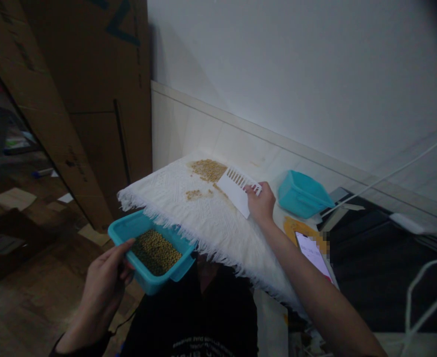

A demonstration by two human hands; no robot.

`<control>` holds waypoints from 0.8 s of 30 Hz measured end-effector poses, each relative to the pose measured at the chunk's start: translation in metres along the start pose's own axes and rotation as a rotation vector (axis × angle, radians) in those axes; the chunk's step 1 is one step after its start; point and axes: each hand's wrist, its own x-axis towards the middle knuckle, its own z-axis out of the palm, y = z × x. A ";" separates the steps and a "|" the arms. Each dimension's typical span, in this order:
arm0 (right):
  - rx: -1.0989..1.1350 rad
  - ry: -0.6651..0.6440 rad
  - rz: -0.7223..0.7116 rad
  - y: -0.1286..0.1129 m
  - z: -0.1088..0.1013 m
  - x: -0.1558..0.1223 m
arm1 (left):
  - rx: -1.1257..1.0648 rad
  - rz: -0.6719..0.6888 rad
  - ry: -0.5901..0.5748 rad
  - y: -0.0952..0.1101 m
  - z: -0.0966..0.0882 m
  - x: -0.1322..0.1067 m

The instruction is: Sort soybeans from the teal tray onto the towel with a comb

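Observation:
My left hand (104,277) grips the near rim of a teal plastic tray (127,229) filled with small tan beans (155,252), held just below the fringed front edge of a white cloth (188,218). My right hand (261,204) is closed on a white slotted scraper card (236,189) that rests on the cloth. Beside the card lies a pile of beans (208,169), with a smaller patch of beans (193,194) nearer me.
A second teal tray (303,194) stands at the right on the table, against the wall. A phone with a lit screen (313,253) lies on a yellow pad near my right forearm. Large cardboard sheets (88,99) lean at the left. White cables (397,171) run at right.

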 end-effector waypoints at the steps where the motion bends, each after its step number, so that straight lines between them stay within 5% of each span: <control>1: 0.006 0.000 -0.002 -0.001 0.001 0.002 | 0.000 0.001 0.002 0.000 0.000 -0.001; 11: 0.017 -0.042 -0.005 -0.012 0.023 0.009 | -0.002 -0.008 -0.005 0.001 -0.001 0.000; 24: 0.100 -0.088 -0.055 -0.027 0.026 0.000 | 0.002 -0.019 0.012 0.004 0.003 -0.002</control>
